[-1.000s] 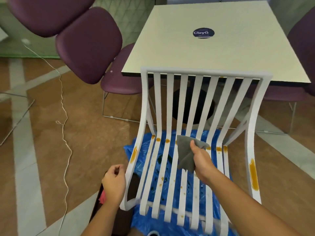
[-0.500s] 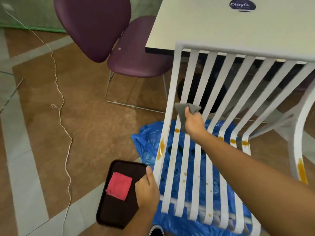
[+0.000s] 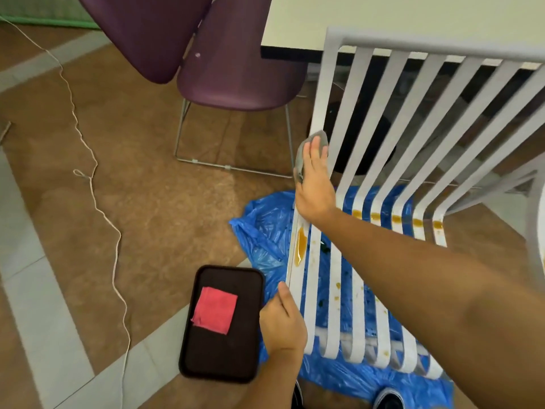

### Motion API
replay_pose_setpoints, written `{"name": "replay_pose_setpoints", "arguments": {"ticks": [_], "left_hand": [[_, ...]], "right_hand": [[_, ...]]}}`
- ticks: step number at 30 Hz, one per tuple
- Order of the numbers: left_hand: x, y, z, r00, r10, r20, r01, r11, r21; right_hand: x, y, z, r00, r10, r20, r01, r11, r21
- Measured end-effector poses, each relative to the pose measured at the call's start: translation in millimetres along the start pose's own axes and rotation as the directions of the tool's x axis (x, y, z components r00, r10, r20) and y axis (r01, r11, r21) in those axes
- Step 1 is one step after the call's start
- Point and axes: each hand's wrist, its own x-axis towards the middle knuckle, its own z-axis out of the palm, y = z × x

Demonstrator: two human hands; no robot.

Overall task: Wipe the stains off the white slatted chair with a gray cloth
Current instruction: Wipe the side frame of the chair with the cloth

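The white slatted chair [image 3: 383, 119] stands on a blue plastic sheet, its back toward the table. My right hand [image 3: 314, 184] lies flat with straight fingers on the gray cloth [image 3: 300, 160], pressing it against the chair's left upright at mid height. Just below that hand, a long orange stain [image 3: 300, 246] runs down the same left rail. A row of orange spots [image 3: 375, 216] crosses the slats at the seat's bend, and smaller specks dot the seat slats. My left hand [image 3: 283, 318] grips the front left corner of the seat frame.
A dark tray [image 3: 224, 361] holding a folded red cloth [image 3: 214, 309] lies on the floor left of the chair. The blue sheet [image 3: 262, 228] spreads under the chair. A purple chair [image 3: 236, 78], a pale table [image 3: 398, 16] and a white cord [image 3: 94, 187] are nearby.
My right hand carried the gray cloth from the middle slats leftward and up to the left upright and flattened on it. My left hand shifted along the seat's front left corner; the view moved right and down.
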Motion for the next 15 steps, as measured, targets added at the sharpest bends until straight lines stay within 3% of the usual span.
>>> {"name": "replay_pose_setpoints", "arguments": {"ticks": [4, 8, 13, 15], "left_hand": [[-2.0, 3.5, -1.1, 0.998, -0.056, 0.034, 0.056, 0.998, -0.004], [-2.5, 7.3, -2.9, 0.998, -0.055, 0.043, 0.056, 0.998, -0.039], [4.1, -0.8, 0.8, 0.984, -0.118, 0.134, 0.123, 0.992, -0.027], [10.3, 1.8, -1.7, 0.963, -0.204, 0.177, 0.209, 0.978, -0.006]], "right_hand": [[-25.0, 6.6, 4.5, 0.995, -0.056, 0.086, 0.052, 0.998, 0.043], [-58.2, 22.1, 0.8, 0.987, -0.007, 0.159, -0.017, 0.989, 0.15], [-65.5, 33.4, -10.3, 0.945, -0.041, 0.323, 0.042, 0.999, 0.005], [-58.3, 32.1, -22.2, 0.924, -0.074, 0.374, 0.12, 0.988, -0.101]]}}
